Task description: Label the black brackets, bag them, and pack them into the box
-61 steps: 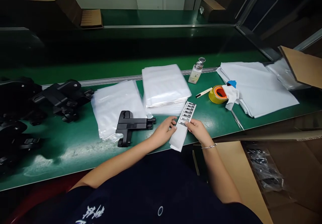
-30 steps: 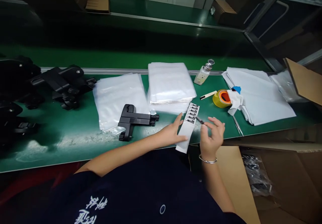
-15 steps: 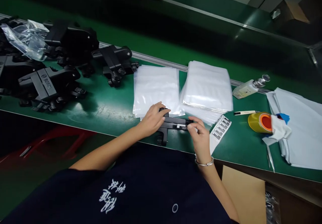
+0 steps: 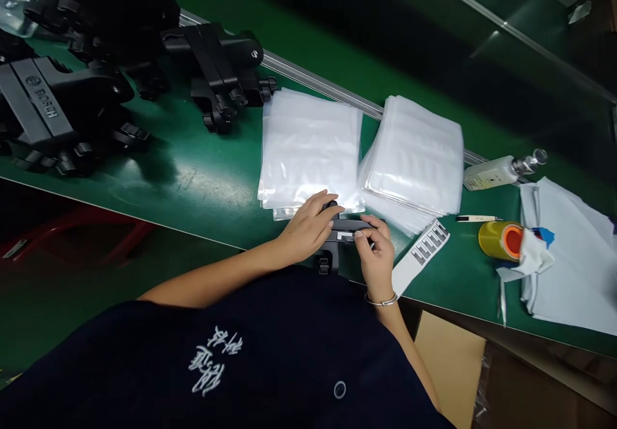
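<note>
A black plastic bracket [image 4: 343, 228] lies at the near edge of the green bench [image 4: 202, 184]. My left hand [image 4: 308, 226] is curled over its left end and grips it. My right hand [image 4: 373, 249] holds its right end, thumb and fingers pressed on a small white label on the part. A white strip of barcode labels [image 4: 420, 256] lies just right of my right hand. Two stacks of clear plastic bags [image 4: 308, 149] [image 4: 414, 155] sit right behind the part.
Several black plastic parts [image 4: 72, 94] are piled at the far left. To the right lie a pump bottle [image 4: 501, 170], a pen [image 4: 475, 218], a yellow tape roll [image 4: 501, 239], a white cloth [image 4: 527, 262] and white sheets [image 4: 573, 268]. A cardboard box [image 4: 448, 365] stands below the bench edge.
My right hand peeled a label off the strip and carried it left to the black part. My left hand left the strip and took hold of the part. The view swung left.
</note>
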A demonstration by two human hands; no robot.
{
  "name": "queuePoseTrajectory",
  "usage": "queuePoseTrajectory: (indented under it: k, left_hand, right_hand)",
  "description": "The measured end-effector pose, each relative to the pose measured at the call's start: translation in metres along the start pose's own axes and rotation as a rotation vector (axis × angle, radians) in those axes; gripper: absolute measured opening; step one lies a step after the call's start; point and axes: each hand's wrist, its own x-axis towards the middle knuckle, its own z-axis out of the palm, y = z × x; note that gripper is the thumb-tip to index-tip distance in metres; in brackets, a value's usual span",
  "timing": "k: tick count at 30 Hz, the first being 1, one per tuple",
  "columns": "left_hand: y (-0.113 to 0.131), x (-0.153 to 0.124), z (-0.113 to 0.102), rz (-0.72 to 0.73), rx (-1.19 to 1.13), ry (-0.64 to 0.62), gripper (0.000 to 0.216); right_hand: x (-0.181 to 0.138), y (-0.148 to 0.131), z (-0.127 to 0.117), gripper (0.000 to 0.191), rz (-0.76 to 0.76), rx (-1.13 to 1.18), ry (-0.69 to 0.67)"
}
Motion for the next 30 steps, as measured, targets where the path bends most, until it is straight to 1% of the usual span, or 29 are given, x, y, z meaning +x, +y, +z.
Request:
queuePoseTrajectory:
  k: [18,20,22,24,25,26,28,30]
  left_hand:
    - [0.000,0.001,0.001,-0.013,0.011,-0.017,0.038]
    - [0.001,0.000,0.001,-0.013,0.003,0.003,0.038]
    - [0.001,-0.002,0.000,-0.004,-0.002,0.065,0.039]
    - [-0.001,-0.005,-0.004,0.058,0.011,0.126,0.038]
    - [-0.003,-0.007,-0.007,0.119,0.028,0.129,0.035]
    - [-0.005,-0.008,-0.010,0.198,0.054,0.106,0.032]
    - [-0.010,-0.010,-0.015,0.361,0.129,0.003,0.027]
    - [-0.013,-0.009,-0.020,0.470,0.220,-0.092,0.025]
  right_hand:
    - [0.003,-0.001,-0.003,0.024,0.007,-0.009,-0.045]
    - [0.004,-0.002,-0.004,0.024,-0.002,-0.025,-0.044]
    - [0.004,-0.003,-0.004,0.023,-0.019,-0.042,-0.040]
    - [0.004,-0.003,-0.005,0.023,-0.035,-0.053,-0.035]
    - [0.003,-0.003,-0.005,0.022,-0.042,-0.055,-0.033]
    - [0.003,-0.003,-0.004,0.022,-0.049,-0.058,-0.031]
    - [0.003,-0.003,-0.002,0.022,-0.062,-0.066,-0.025]
    - [0.003,-0.003,-0.001,0.022,-0.073,-0.081,-0.018]
